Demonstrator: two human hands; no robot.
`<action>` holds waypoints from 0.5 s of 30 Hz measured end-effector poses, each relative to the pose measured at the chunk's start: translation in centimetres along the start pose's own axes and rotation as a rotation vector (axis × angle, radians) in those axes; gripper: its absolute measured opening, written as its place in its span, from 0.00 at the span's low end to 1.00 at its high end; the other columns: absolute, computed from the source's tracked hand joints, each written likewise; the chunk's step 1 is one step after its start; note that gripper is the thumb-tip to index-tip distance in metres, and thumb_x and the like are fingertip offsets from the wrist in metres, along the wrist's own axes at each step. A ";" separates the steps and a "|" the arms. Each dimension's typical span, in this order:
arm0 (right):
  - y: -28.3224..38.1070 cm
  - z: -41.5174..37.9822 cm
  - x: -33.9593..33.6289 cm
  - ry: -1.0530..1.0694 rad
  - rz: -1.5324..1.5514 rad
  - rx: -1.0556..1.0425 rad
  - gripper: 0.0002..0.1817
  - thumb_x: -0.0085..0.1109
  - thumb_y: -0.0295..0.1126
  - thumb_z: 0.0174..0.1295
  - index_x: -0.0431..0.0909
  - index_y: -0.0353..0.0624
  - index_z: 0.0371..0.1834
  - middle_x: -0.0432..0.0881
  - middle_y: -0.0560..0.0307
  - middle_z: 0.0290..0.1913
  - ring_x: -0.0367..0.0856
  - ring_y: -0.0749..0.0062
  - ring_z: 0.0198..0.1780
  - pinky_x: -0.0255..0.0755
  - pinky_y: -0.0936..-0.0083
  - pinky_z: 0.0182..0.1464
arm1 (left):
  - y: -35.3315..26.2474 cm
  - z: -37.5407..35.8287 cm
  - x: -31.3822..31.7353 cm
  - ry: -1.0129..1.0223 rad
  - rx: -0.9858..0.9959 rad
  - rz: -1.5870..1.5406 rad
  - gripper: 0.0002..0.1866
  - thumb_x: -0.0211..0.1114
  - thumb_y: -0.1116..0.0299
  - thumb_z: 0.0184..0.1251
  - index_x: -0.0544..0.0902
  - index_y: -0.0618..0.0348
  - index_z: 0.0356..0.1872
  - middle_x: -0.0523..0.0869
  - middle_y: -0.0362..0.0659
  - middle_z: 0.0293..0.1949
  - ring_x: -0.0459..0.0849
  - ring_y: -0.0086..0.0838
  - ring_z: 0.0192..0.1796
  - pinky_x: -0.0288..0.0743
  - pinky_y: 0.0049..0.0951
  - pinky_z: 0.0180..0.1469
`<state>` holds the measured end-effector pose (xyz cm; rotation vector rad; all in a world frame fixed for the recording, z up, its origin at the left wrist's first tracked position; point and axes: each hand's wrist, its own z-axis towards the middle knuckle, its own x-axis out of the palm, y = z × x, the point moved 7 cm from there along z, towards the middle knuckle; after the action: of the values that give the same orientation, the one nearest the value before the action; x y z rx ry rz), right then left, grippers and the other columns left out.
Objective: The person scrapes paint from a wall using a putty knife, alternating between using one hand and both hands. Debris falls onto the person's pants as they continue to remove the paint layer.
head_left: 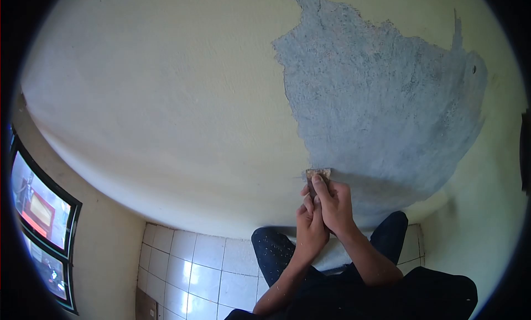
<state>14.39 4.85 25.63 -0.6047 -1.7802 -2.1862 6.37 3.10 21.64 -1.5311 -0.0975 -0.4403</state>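
A paint scraper (318, 172) with a worn, crusted blade lies against the wall at the lower left edge of a bare grey patch (376, 93). My right hand (336, 205) is wrapped round it close to the blade, the thumb laid along its face. Just below, my left hand (311, 227) is closed round the lower end of the handle, which the fingers mostly hide. Pale yellow paint (210, 110) covers the wall left of the patch, meeting it in a ragged edge.
White floor tiles (204, 265) run below the wall. My bent knees (274, 245) are close to it, with pale flecks on the left trouser leg. A dark-framed window (44, 204) is at the far left. Another wall (487, 209) rises at the right.
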 end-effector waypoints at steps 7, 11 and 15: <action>1.4 0.2 0.5 0.004 -0.053 -0.025 0.20 0.52 0.36 0.83 0.80 0.26 0.41 0.83 0.50 0.32 0.77 0.79 0.24 0.90 0.65 0.34 | 0.2 0.6 0.0 0.030 0.085 0.068 0.18 0.50 0.64 0.89 0.82 0.65 0.42 0.86 0.38 0.35 0.83 0.16 0.36 0.76 0.19 0.34; 0.0 -0.3 -0.2 -0.018 -0.004 0.016 0.22 0.52 0.39 0.83 0.81 0.27 0.39 0.81 0.53 0.29 0.77 0.79 0.23 0.89 0.67 0.34 | -0.2 -0.1 0.6 0.043 0.121 0.107 0.18 0.49 0.62 0.89 0.83 0.64 0.43 0.86 0.39 0.34 0.84 0.17 0.34 0.74 0.18 0.32; 0.5 0.2 0.3 -0.018 -0.059 -0.001 0.23 0.53 0.40 0.83 0.80 0.28 0.37 0.79 0.55 0.25 0.78 0.78 0.23 0.89 0.67 0.34 | 0.3 0.6 0.4 -0.056 0.112 0.049 0.18 0.49 0.63 0.89 0.83 0.64 0.43 0.85 0.38 0.34 0.84 0.17 0.35 0.75 0.18 0.33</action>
<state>14.39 4.91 26.19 -0.5803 -1.8286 -2.2272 6.99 3.63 21.57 -1.4328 -0.1266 -0.3474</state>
